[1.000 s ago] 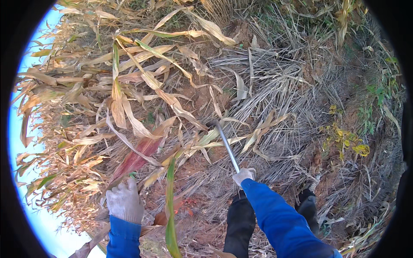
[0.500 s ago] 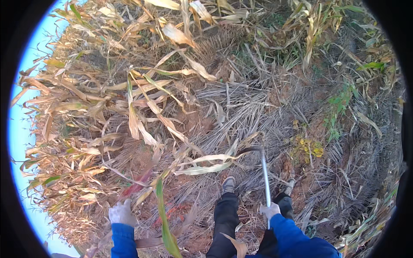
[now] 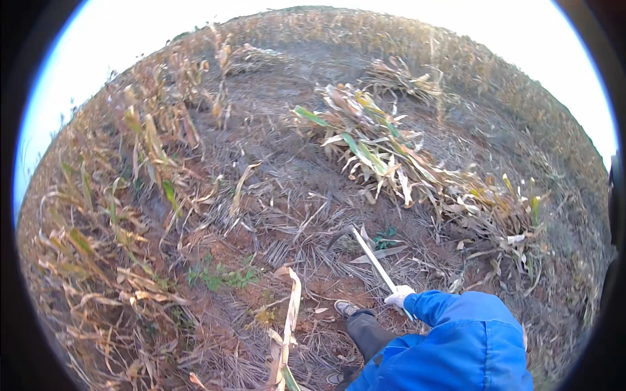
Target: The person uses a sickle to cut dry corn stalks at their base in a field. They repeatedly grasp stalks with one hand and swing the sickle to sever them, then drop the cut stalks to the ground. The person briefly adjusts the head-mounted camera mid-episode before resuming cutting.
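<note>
My right hand, in a whitish glove below a blue sleeve, is closed around the lower part of a sickle's pale, straight handle. The sickle points up and to the left, its dark curved blade just over the straw-strewn ground. My left hand is out of the picture. A dry corn stalk with withered leaves rises from the lower edge, left of my legs; what supports its lower end is hidden.
A long heap of cut corn stalks lies ahead to the right, with another pile behind it. Standing dry corn lines the left. Green weeds grow on the reddish soil, and my shoe rests among straw.
The view has swung from the standing corn to the cut heaps. My left hand has left the picture. My right hand still holds the sickle, now tilted further left.
</note>
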`<state>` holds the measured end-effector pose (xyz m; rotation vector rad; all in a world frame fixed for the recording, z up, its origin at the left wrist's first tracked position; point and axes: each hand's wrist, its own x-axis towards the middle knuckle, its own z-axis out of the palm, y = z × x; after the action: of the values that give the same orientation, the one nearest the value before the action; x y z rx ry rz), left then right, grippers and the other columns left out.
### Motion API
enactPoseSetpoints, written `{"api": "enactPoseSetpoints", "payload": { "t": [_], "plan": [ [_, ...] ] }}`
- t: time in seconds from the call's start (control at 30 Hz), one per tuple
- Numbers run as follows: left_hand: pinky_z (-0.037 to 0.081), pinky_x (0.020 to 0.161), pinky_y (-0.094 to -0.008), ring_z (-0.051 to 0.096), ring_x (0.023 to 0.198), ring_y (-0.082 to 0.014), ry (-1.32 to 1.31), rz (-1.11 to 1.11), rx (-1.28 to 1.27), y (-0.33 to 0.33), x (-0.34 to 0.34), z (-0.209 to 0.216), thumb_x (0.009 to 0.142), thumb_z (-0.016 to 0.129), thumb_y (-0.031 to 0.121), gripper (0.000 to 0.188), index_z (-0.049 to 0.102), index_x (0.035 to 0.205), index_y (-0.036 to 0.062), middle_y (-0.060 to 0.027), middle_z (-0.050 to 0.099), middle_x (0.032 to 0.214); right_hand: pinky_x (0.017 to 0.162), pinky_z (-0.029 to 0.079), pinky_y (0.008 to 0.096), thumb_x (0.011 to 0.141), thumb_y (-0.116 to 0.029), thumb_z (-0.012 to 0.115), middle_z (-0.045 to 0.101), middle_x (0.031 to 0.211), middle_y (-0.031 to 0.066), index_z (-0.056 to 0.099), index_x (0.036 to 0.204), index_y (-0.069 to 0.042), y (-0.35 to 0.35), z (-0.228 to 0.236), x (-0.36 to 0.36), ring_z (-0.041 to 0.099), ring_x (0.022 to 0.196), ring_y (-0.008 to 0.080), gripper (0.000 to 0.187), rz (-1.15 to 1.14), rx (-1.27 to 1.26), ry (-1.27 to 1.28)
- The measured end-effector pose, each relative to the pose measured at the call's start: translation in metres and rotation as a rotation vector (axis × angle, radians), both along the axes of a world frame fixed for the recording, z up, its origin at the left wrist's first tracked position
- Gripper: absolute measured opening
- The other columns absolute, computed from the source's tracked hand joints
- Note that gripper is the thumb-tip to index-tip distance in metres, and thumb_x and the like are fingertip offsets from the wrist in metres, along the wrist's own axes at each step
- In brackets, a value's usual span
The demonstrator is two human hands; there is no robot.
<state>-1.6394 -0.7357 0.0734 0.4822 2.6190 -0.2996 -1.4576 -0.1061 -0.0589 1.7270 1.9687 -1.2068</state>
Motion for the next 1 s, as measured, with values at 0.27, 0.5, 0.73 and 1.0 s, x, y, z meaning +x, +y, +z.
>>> {"api": "enactPoseSetpoints", "payload": {
  "t": [0.27, 0.5, 0.73, 1.0],
  "plan": [
    [0.054, 0.070, -0.0536, 0.069, 0.078, -0.0341, 0.279, -0.774, 0.197, 0.341, -0.148, 0.040, 0.082, 0.066, 0.022, 0.053, 0.067, 0.134, 0.0276, -0.0093, 0.068, 0.094, 0.079, 0.060, 0.0365, 0.087, -0.055, 0.076, 0.079, 0.085, 0.0078, 0.082, 0.102, -0.009, 0.021, -0.064, 0.279, 0.077, 0.084, 0.0227, 0.049, -0.153, -0.232, -0.422],
    [0.048, 0.093, -0.0546, 0.068, 0.108, -0.0349, 0.393, -1.214, 0.326, 0.822, -0.168, 0.154, 0.082, 0.070, 0.013, 0.055, 0.064, 0.135, 0.0239, -0.0098, 0.070, 0.118, 0.042, 0.048, 0.0489, 0.091, -0.009, 0.076, 0.061, 0.060, 0.0159, 0.074, 0.089, 0.004, -0.028, -0.063, 0.402, 0.060, 0.048, 0.0310, 0.013, -1.595, -0.269, -0.043],
    [0.042, 0.109, -0.0490, 0.055, 0.127, -0.0343, 0.337, -1.432, 1.396, 1.116, 0.013, 0.294, 0.080, 0.077, 0.026, 0.062, 0.058, 0.138, 0.0128, -0.0126, 0.059, 0.133, 0.043, 0.050, 0.0522, 0.090, -0.010, 0.071, 0.062, 0.062, 0.0215, 0.067, 0.086, 0.002, 0.033, -0.041, 0.374, 0.061, 0.049, 0.0402, 0.013, -1.629, -0.248, 0.076],
    [0.046, 0.093, -0.0427, 0.065, 0.102, -0.0269, -0.323, -1.641, 0.666, 0.870, -0.021, 0.108, 0.078, 0.075, 0.021, 0.038, 0.066, 0.114, 0.0139, -0.0062, 0.066, 0.103, 0.040, 0.047, 0.0468, 0.089, -0.010, 0.072, 0.061, 0.061, 0.0173, 0.065, 0.083, -0.001, 0.198, -0.017, 0.265, 0.057, 0.046, 0.0345, 0.013, -1.271, -0.239, 0.171]
  ]
}}
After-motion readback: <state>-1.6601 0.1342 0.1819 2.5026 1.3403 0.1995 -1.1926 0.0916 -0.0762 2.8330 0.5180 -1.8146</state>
